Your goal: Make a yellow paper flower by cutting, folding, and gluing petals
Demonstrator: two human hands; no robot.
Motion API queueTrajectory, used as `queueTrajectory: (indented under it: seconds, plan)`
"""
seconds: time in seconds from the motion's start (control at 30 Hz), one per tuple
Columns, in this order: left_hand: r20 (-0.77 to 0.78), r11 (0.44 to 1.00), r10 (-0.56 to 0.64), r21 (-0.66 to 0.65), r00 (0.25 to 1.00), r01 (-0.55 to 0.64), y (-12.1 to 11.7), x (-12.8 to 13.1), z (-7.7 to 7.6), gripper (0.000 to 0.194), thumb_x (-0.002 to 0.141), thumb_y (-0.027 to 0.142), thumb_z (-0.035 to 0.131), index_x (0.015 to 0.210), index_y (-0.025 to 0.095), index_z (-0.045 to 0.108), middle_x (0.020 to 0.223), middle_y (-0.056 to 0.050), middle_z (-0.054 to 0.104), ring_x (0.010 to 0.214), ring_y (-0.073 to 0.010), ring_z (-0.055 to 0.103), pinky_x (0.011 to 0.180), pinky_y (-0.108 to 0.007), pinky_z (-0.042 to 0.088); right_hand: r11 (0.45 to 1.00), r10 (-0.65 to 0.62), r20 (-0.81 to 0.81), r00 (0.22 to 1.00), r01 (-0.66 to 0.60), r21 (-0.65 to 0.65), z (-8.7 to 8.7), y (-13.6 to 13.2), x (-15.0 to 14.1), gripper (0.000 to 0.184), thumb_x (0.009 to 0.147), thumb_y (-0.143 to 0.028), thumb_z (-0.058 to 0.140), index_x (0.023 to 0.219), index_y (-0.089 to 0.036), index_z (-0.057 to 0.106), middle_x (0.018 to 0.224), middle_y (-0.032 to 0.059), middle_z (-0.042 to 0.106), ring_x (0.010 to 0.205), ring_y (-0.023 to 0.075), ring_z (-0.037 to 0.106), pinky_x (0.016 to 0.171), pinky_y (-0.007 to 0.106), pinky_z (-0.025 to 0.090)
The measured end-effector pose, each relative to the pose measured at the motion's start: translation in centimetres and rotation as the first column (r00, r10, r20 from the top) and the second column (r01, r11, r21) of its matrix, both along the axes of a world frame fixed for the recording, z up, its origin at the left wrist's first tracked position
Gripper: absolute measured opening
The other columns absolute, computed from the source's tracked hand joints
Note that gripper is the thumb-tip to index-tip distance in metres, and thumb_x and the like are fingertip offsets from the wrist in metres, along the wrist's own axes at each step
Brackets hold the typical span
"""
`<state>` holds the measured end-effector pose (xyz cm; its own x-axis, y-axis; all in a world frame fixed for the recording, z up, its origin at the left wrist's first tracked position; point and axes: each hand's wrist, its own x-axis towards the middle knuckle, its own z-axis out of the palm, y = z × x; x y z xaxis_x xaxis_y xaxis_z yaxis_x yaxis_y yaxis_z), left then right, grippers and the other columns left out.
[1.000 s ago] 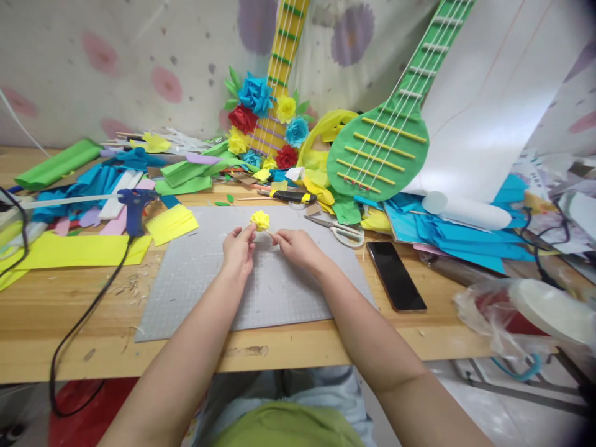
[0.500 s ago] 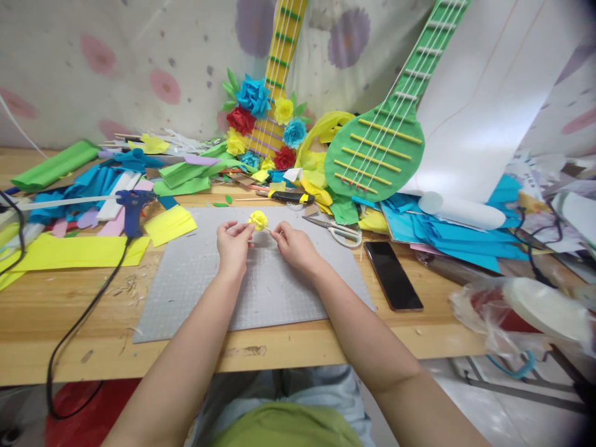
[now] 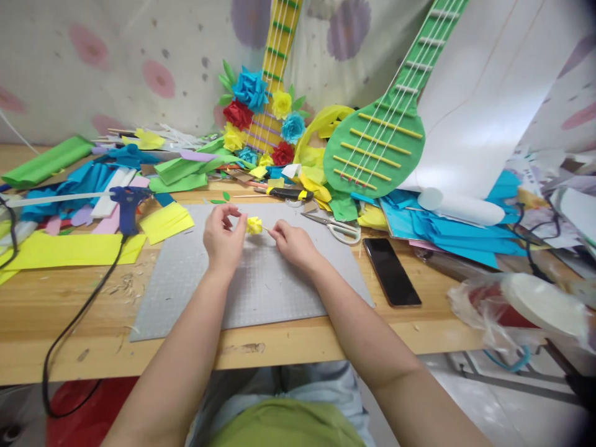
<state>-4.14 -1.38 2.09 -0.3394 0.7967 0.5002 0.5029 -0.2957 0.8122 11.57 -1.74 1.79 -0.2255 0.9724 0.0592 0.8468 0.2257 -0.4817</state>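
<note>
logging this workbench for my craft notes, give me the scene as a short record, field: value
right hand: pinches the thin stem of a yellow flower
left hand: fingers beside the flower, contact unclear
work surface: grey cutting mat on a wooden table
right side: scissors at the mat's far right, black phone beside the mat
left side: blue glue gun, yellow paper
back: box cutter, green instrument, yellow instrument decorated with flowers
</note>
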Motion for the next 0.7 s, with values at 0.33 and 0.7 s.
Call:
queueTrajectory:
  seconds: [0.33,0.7]
  plan:
    - [-0.326,0.982,-0.189,-0.051,0.926,0.182,0.9,-2.5,0.0,0.009,0.070,0.030,0.063,0.075,0.024,0.067,0.082,-0.003,0.055,0.087,-0.0192,0.047,0.079,-0.033,0.038,0.966,0.116,0.084,0.990,-0.132,0.222,0.2,0.4,1.4,0.029,0.090,-0.038,0.036,0.091,-0.022,0.060,0.094,0.0030,0.064,0.086,0.0143,0.054,0.068,0.023,0.031]
    - [-0.506,0.925,-0.373,-0.135,0.777,0.356,0.5,-1.8,-0.2,0.007,0.070,0.026,0.063,0.074,0.024,0.068,0.078,-0.004,0.055,0.084,-0.0186,0.046,0.079,-0.034,0.037,0.958,0.131,0.172,0.976,-0.169,0.230,0.5,0.2,1.4,0.033,0.090,-0.039,0.036,0.090,-0.021,0.064,0.090,0.0046,0.066,0.085,0.0153,0.056,0.068,0.025,0.031]
